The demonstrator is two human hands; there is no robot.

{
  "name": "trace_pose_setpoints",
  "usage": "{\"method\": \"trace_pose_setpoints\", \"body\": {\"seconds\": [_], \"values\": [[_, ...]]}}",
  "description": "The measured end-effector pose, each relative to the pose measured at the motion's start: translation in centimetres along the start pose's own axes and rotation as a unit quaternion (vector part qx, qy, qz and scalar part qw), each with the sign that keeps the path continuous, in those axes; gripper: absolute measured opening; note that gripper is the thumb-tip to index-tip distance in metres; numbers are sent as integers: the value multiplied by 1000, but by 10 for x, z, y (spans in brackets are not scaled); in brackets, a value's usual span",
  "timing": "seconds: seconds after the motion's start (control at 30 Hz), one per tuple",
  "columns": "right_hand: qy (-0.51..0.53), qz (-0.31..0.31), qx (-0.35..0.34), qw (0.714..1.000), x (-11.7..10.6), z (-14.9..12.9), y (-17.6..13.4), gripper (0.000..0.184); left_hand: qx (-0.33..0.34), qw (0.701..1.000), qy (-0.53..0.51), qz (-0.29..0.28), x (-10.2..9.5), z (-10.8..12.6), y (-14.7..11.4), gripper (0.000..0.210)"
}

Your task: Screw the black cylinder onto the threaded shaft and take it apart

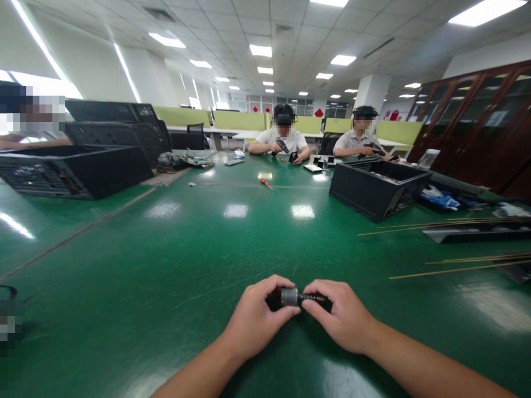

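Observation:
Low in the middle of the head view, my left hand (pixel 262 312) is closed round a small motor-like cylinder (pixel 289 297) with a silver-grey band and a dark end. A thin, dark, ridged shaft (pixel 310 297) sticks out of its right side. The thumb and fingers of my right hand (pixel 342 315) pinch this shaft close to the cylinder. Both hands are just over the green tabletop (pixel 199 249), near its front edge. The cylinder lies sideways, and its left end is partly hidden by my left hand.
Black computer cases (pixel 373 188) stand at right and left. Thin yellowish rods (pixel 435 271) lie at right by a metal channel (pixel 477 232). A red screwdriver (pixel 264 183) lies mid-table. Two people (pixel 282 138) work across the table, another at far left.

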State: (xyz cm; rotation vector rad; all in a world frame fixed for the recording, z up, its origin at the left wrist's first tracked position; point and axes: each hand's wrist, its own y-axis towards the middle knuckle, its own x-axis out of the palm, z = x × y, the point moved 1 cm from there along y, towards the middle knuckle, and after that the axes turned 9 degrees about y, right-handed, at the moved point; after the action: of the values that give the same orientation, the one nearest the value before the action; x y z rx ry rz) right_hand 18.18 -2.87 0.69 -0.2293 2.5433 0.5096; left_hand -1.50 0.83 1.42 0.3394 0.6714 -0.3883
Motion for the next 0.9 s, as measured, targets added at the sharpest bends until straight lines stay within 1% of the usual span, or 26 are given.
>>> {"method": "trace_pose_setpoints", "body": {"seconds": [0.4,0.9], "values": [[3,3,-2,1000,1,2,-2,8,-10,1000,-12,2,2,-3,0,27],[20,1,15,1000,1,0,-2,9,2,1000,-10,13,-2,0,0,27]]}}
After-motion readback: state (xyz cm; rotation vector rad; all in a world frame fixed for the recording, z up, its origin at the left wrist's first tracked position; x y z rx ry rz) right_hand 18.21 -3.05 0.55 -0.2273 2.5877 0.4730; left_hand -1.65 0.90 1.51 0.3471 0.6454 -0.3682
